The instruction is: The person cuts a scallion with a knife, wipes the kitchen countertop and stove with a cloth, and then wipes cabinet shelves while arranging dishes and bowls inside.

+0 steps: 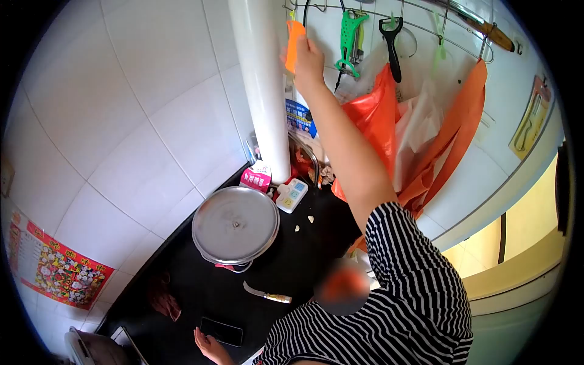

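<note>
The right hand (309, 61) was raised to the wire rack (420, 25) on the tiled wall, its fingers closed around an orange tool (295, 45). The orange tool stood roughly upright at the left end of the rack, just beside the white vertical pipe (263, 91); whether it also bore on a hook could not be determined. To its right on the rack hung a green peeler (349, 44) and a black peeler (392, 50), with a red plastic bag (376, 115) below them.

The left hand (211, 349) was low, at the lower edge of the view and partly cut off. Its fingers were extended and grasped nothing; they lay at the phone (222, 331), and contact with it could not be confirmed.

On the black desk (207, 289), a knife (267, 294) with a curved blade lay between the phone and the lidded pot (235, 225). A white power strip (292, 195) was positioned just beside the pot, with two small pale pieces (311, 219) near it. A dark red cloth-like item (164, 298) lay left of the knife.
</note>
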Available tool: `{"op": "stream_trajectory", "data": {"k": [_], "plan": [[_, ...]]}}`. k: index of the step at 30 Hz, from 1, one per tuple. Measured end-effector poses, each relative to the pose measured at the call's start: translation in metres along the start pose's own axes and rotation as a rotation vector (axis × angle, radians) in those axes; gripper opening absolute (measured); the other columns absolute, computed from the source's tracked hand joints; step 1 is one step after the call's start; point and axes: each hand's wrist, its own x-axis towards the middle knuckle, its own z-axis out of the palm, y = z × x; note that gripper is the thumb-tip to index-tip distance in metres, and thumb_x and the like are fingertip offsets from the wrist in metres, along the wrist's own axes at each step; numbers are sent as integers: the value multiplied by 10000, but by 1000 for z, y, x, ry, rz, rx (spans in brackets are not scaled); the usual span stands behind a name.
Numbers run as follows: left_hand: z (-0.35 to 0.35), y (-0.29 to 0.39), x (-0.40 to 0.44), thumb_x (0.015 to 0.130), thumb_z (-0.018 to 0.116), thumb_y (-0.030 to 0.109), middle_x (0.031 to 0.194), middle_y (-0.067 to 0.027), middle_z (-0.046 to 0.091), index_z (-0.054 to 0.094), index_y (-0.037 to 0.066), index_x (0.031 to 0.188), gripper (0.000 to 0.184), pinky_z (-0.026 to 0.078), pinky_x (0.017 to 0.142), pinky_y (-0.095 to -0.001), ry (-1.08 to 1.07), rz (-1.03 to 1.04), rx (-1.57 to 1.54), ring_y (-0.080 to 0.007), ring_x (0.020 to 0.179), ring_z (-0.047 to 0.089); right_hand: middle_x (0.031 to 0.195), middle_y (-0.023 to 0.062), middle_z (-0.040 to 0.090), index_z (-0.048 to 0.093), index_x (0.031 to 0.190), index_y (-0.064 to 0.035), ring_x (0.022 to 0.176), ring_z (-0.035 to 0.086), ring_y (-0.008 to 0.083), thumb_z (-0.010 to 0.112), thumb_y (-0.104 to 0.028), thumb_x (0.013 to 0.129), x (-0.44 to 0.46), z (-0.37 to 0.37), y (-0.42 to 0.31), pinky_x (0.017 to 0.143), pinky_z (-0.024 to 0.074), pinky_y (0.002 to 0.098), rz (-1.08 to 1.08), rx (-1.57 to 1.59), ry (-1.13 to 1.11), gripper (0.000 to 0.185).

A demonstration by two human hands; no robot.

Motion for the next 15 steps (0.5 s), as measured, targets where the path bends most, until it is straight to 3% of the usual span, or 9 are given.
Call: {"op": "stream_trajectory", "data": {"k": [2, 4, 11, 13, 15], "plan": [[-1, 4, -3, 927, 503, -24, 1375, -157, 507, 499, 17, 1366, 441, 480, 1007, -367, 14, -11, -51, -283, 1227, 543, 998, 115, 623, 547, 1217, 30, 826, 638, 205, 471, -317, 1019, 29, 9, -2, 700, 555, 332, -12, -41, 2, 407], [-18, 36, -18, 904, 606, -20, 1258, -176, 615, 577, -30, 1278, 375, 521, 927, -332, 57, 86, -124, -254, 1095, 628, 949, 143, 640, 584, 1128, 58, 748, 666, 220, 440, -302, 1004, 53, 18, -3, 619, 577, 340, -78, -160, 50, 408], [-18, 22, -27, 915, 626, 11, 1201, -168, 639, 598, -20, 1254, 341, 541, 882, -318, 145, 129, -96, -241, 1028, 650, 918, 126, 649, 602, 1078, 45, 699, 668, 221, 450, -299, 1018, 94, 31, -3, 623, 602, 345, -111, -236, 70, 380], [-17, 13, -30, 918, 623, 8, 1191, -165, 642, 597, -23, 1253, 337, 543, 879, -319, 171, 182, -77, -241, 1010, 654, 921, 124, 649, 604, 1077, 42, 696, 667, 218, 451, -292, 1016, 96, 33, -6, 618, 598, 345, -108, -245, 69, 373], [-21, 20, -33, 920, 619, 6, 1189, -164, 642, 597, -22, 1251, 334, 543, 879, -320, 154, 144, -79, -240, 1009, 654, 989, 139, 639, 576, 1193, 54, 731, 653, 219, 467, -275, 1021, 96, 33, -10, 628, 590, 344, -69, -259, 71, 387]]}}
